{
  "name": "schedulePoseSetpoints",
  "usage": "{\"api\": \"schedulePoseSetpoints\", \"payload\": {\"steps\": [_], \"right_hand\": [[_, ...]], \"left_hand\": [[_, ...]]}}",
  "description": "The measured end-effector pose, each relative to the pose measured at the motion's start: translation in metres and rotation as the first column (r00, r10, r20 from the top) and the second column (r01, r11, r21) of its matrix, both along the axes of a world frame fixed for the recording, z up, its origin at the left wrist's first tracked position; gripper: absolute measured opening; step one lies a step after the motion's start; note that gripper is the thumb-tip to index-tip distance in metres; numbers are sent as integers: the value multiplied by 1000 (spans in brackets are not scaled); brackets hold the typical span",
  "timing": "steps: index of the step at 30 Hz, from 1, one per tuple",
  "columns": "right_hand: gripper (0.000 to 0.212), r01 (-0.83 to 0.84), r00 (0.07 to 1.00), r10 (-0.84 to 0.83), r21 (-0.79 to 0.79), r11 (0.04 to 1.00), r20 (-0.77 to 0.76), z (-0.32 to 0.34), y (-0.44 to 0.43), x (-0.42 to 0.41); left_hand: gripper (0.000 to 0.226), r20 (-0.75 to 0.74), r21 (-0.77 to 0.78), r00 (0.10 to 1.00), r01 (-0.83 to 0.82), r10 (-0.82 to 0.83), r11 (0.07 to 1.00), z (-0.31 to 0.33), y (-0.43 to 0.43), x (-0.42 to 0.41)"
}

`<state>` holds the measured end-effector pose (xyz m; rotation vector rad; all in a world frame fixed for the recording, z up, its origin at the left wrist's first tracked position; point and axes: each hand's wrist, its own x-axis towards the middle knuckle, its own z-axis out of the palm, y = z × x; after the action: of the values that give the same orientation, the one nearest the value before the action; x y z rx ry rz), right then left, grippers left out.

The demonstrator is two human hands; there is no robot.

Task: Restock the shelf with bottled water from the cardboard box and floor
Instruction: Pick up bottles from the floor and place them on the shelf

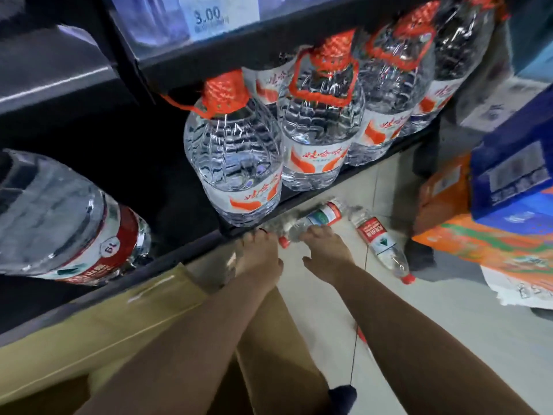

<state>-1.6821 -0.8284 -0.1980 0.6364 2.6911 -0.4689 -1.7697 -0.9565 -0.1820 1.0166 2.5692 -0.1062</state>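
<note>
Two small water bottles lie on the pale floor tiles below the shelf. One bottle [321, 215] with a red and white label lies along the shelf's foot, its red cap pointing toward me. My right hand [324, 250] rests over its neck end, fingers curled on it. My left hand [258, 256] reaches down just left of that bottle's cap, fingers spread toward the floor, holding nothing. The second bottle [381, 245] lies to the right, untouched, cap toward me. A cardboard box [98, 330] stands open at lower left under my left arm.
The black bottom shelf [191, 253] carries big water jugs with red net caps [236, 163], and one large jug [68, 223] at left. Orange and blue cartons [490, 223] are stacked on the floor at right. A price tag [218, 16] sits on the upper shelf.
</note>
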Motion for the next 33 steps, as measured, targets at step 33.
{"api": "schedulePoseSetpoints", "payload": {"steps": [33], "right_hand": [[82, -323, 946, 305, 290, 901, 106, -139, 21, 21]], "left_hand": [[44, 41, 26, 998, 54, -55, 998, -85, 12, -17]]}}
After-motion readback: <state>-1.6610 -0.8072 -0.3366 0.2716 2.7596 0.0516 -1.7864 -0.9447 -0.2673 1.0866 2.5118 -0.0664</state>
